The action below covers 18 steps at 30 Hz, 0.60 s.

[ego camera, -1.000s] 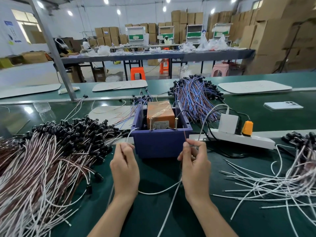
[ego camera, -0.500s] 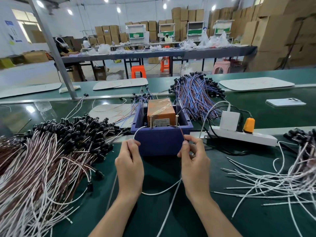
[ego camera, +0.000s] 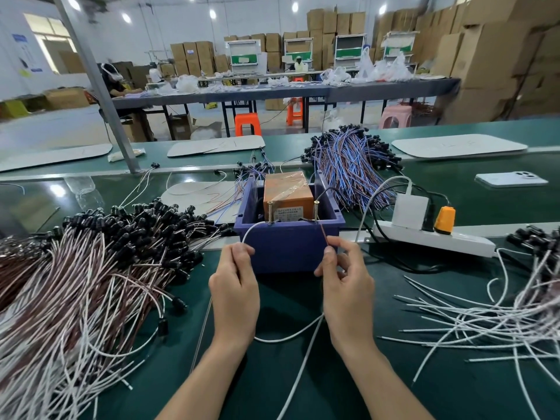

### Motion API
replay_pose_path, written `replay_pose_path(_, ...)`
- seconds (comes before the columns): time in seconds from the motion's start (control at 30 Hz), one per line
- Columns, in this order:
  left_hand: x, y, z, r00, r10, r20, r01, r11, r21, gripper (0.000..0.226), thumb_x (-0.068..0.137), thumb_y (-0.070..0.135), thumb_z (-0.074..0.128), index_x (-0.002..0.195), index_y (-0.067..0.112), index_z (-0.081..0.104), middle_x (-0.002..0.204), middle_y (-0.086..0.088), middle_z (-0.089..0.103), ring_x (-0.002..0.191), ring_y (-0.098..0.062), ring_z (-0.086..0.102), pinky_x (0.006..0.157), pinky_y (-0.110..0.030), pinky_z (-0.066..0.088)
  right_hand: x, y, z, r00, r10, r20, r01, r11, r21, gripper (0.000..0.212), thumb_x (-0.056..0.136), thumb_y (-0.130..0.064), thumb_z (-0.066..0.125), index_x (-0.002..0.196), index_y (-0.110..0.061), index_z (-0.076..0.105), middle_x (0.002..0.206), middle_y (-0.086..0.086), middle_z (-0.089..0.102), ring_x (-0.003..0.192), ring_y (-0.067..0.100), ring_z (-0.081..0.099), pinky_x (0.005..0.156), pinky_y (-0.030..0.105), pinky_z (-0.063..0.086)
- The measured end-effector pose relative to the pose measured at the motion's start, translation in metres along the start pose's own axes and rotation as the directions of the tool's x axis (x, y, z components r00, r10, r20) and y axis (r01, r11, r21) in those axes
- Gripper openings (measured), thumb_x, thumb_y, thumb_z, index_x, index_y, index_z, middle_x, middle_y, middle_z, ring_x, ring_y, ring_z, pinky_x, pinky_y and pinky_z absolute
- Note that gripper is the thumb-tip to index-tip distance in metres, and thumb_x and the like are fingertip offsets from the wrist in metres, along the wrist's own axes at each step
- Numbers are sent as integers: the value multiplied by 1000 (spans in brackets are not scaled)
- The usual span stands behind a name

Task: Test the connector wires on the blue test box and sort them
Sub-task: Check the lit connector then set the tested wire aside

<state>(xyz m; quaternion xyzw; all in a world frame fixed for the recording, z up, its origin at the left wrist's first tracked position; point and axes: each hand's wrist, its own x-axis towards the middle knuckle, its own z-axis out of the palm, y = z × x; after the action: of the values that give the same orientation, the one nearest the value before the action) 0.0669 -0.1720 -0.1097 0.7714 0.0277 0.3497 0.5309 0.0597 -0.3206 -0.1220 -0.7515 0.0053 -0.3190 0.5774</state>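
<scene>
Only the person's arms show from where I stand, from the forearms down to the fingertips. The left hand (ego camera: 235, 294) and the right hand (ego camera: 348, 294) are bare, their backs in view, with slim fingers (ego camera: 348, 249) and smooth knuckles. The left forearm (ego camera: 206, 380) and the right forearm (ego camera: 375, 380) are bare too, with uncovered skin running to the bottom edge of the view. Both forearms are slender and taper evenly to narrow wrists. The nail on the right thumb (ego camera: 325, 262) looks cut short; the other nails are turned away and cannot be made out.
</scene>
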Motion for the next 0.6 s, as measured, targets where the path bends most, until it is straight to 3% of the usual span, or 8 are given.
replay_pose_path(0.07, 0, -1, 0, 1000, -3, 5, 3, 1000, -2, 30, 109, 31, 37, 85, 33, 55, 60, 16, 50, 51, -10, 39, 52, -27, 34, -1, 0, -1, 1000, 1, -3, -1, 1000, -13, 11, 103, -42, 48, 110, -49, 53, 78, -20, 69, 63, 5, 63, 59, 15, 41)
replay_pose_path(0.23, 1, -1, -1, 1000, -1, -3, 1, 1000, 3, 29, 106, 39, 33, 85, 35, 53, 61, 17, 51, 51, -11, 40, 52, -26, 32, -1, 0, -1, 1000, 5, 3, -5, 1000, -8, 11, 104, -41, 49, 109, -50, 53, 77, -18, 68, 61, 5, 62, 57, 19, 41)
replay_pose_path(0.4, 2, -1, 1, 1000, 0, 0, 0, 1000, 0, 29, 106, 37, 34, 85, 34, 54, 62, 17, 50, 53, -10, 40, 55, -31, 35, 0, 0, -1, 1000, 4, 0, -4, 1000, -7, 11, 103, -40, 49, 109, -47, 55, 78, -20, 68, 65, 5, 63, 57, 15, 42)
replay_pose_path(0.6, 2, 0, 1, 1000, 19, -15, -18, 1000, 13, 29, 106, 32, 35, 84, 33, 53, 65, 20, 53, 57, -10, 45, 57, -21, 35, -1, 0, -1, 1000, 19, 5, -19, 1000, -6, 11, 103, -38, 50, 108, -46, 55, 78, -19, 68, 65, 7, 64, 61, 23, 43)
